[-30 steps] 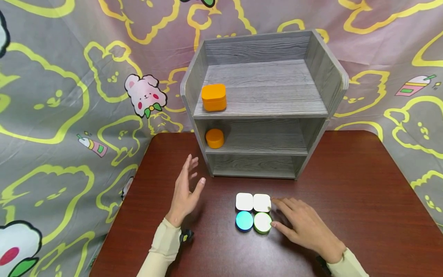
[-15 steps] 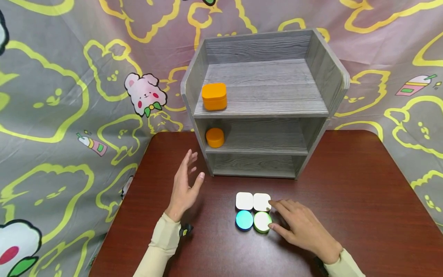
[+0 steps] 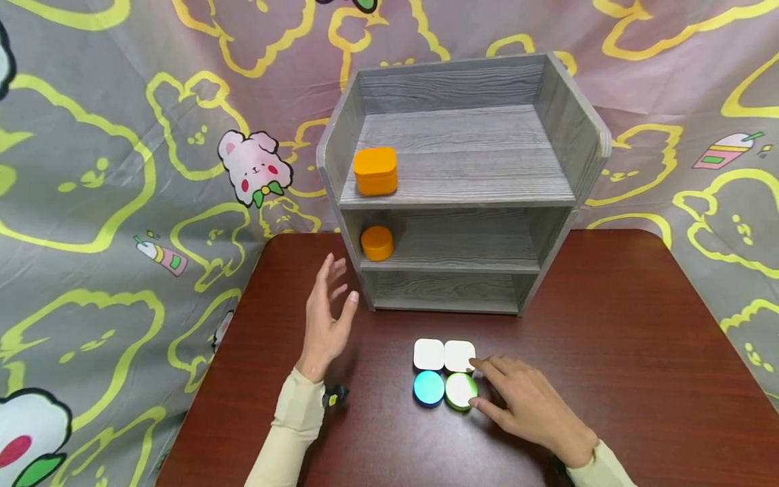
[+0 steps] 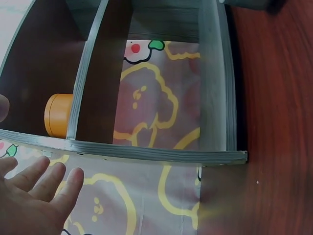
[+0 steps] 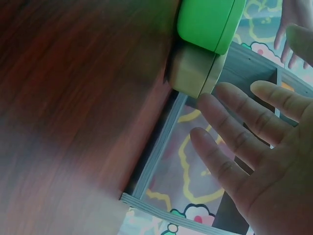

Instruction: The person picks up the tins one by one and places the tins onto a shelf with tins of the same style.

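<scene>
Tabletop (image 3: 633, 365), reddish-brown, bears green container (image 3: 460, 390); cartoon-print cloth (image 3: 91, 223) hangs behind

One left hand (image 3: 325, 331) and one right hand (image 3: 529, 406) are showing, making two, and two cream sleeves (image 3: 291, 412) (image 3: 604, 468) are showing with them. One table (image 3: 608, 352) is bearing four containers: two white-topped square boxes (image 3: 429, 354) (image 3: 459, 356), one blue round tub (image 3: 429, 389) and one green round tub (image 3: 460, 391). One gray shelf unit (image 3: 475, 145) is presenting three levels and holding two more containers: one orange squarish box (image 3: 375, 171) and one orange round tub (image 3: 376, 243). The containers are totaling six. Two printed drink cups (image 3: 163, 256) (image 3: 724, 151) are appearing behind.
</scene>
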Demonstrator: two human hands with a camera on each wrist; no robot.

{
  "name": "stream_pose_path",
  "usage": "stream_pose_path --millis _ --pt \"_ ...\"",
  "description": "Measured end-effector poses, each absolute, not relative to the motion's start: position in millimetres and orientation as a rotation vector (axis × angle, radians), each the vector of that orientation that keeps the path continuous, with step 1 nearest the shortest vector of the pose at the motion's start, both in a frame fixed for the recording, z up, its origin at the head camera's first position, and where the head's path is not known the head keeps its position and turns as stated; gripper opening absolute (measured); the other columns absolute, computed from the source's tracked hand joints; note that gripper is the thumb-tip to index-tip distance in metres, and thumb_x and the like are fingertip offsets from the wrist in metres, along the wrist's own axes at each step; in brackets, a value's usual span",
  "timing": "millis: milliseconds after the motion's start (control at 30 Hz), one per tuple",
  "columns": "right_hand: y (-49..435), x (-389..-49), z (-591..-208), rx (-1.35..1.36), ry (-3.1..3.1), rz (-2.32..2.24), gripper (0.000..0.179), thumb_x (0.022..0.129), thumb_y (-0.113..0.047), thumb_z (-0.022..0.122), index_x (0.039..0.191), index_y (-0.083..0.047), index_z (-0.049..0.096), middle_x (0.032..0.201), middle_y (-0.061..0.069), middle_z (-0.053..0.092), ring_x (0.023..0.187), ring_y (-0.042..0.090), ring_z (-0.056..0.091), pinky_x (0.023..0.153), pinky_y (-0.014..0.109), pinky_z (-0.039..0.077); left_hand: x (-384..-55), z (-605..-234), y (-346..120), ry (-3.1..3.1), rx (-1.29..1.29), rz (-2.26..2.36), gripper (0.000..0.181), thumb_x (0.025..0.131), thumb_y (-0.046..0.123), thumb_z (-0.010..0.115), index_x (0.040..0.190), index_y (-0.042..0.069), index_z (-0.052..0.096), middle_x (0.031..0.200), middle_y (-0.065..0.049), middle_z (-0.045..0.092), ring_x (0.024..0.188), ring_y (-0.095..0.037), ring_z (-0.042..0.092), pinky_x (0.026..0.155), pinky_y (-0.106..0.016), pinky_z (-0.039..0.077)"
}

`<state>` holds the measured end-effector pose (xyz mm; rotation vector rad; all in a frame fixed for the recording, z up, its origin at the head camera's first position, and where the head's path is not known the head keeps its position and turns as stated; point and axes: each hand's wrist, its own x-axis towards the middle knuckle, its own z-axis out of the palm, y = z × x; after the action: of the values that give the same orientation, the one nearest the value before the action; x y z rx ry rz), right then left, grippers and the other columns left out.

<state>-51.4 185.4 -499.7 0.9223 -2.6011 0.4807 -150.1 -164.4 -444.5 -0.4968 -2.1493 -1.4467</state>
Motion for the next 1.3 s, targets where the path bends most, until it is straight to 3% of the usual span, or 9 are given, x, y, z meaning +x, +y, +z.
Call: stream_pose_path --millis 200,433,633,767,1300 --pt "184 -51 -502 0.922 -2.613 0.473 0.055 0.084 -0.045 0.083 0.126 -0.011 0.069 0.105 -0.002 0.073 0.093 0.011 0.069 0.077 0.036 0.06 -154 -443 -162 -2.142 -0.472 -1.477 0.073 0.099 0.005 0.064 0.163 0.017 0.032 0.155 -0.012 0.054 0.14 -0.039 0.054 0.107 -0.059 0.054" --pt "182 -51 -503 0.926 -2.619 0.465 0.056 0.082 -0.043 0.084 0.126 -0.012 0.069 0.102 -0.003 0.072 0.09 0.011 0.068 0.076 0.035 0.06 -159 -441 -160 -2.13 -0.456 -1.486 0.071 0.101 0.008 0.063 0.164 0.018 0.031 0.154 -0.018 0.053 0.141 -0.034 0.054 0.108 -0.059 0.053" --pt "181 -49 -504 0.904 -2.66 0.46 0.055 0.082 -0.042 0.086 0.125 -0.013 0.069 0.105 -0.002 0.073 0.093 0.013 0.071 0.078 0.037 0.061 -162 -436 -158 -2.09 -0.442 -1.502 0.07 0.099 0.005 0.064 0.162 0.013 0.034 0.15 -0.023 0.055 0.137 -0.043 0.056 0.105 -0.061 0.054" --pt "181 -50 -504 0.903 -2.669 0.464 0.054 0.082 -0.041 0.086 0.124 -0.013 0.07 0.106 -0.002 0.074 0.095 0.013 0.071 0.079 0.037 0.061 -164 -434 -156 -2.086 -0.413 -1.512 0.07 0.098 0.002 0.063 0.162 0.012 0.035 0.149 -0.025 0.055 0.137 -0.039 0.057 0.104 -0.063 0.053" --pt "179 -49 -506 0.899 -2.693 0.464 0.055 0.082 -0.042 0.086 0.126 -0.014 0.069 0.105 -0.003 0.074 0.093 0.012 0.071 0.078 0.036 0.061 -176 -429 -152 -2.071 -0.336 -1.532 0.061 0.101 0.008 0.064 0.158 0.014 0.043 0.145 -0.014 0.061 0.133 -0.03 0.061 0.105 -0.055 0.056"
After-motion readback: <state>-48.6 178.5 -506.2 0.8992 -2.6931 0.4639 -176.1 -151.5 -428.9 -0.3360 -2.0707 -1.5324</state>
